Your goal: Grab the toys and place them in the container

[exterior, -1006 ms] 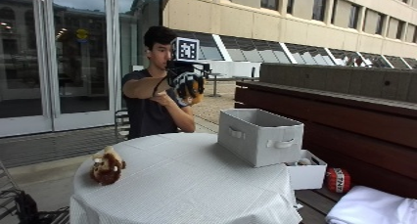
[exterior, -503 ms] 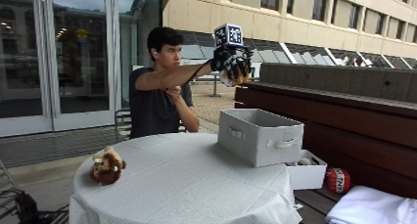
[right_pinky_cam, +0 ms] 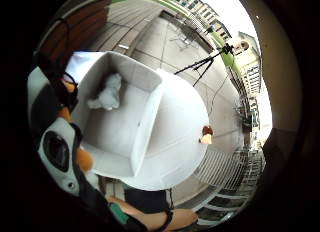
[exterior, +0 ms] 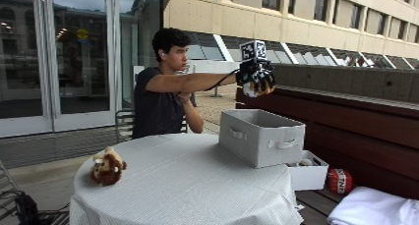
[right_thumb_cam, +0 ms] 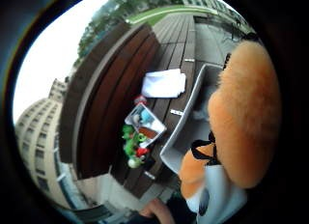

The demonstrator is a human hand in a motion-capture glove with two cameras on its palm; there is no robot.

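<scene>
outdoor terrace; wooden bench (exterior: 367,122), office building (exterior: 294,18) behind

The right hand (exterior: 256,80) hangs in open air high above the grey container (exterior: 262,136), holding an orange plush toy (right_thumb_cam: 241,113) — nothing stands between them. The container's top is open; a white plush toy (right_pinky_cam: 107,92) lies at one end of its floor, the rest of the floor bare. Beyond it rises the wooden bench wall (exterior: 353,117). On the tabletop (exterior: 190,185), broad bare cloth separates the container from the brown plush toy (exterior: 106,166) near the far edge.
</scene>
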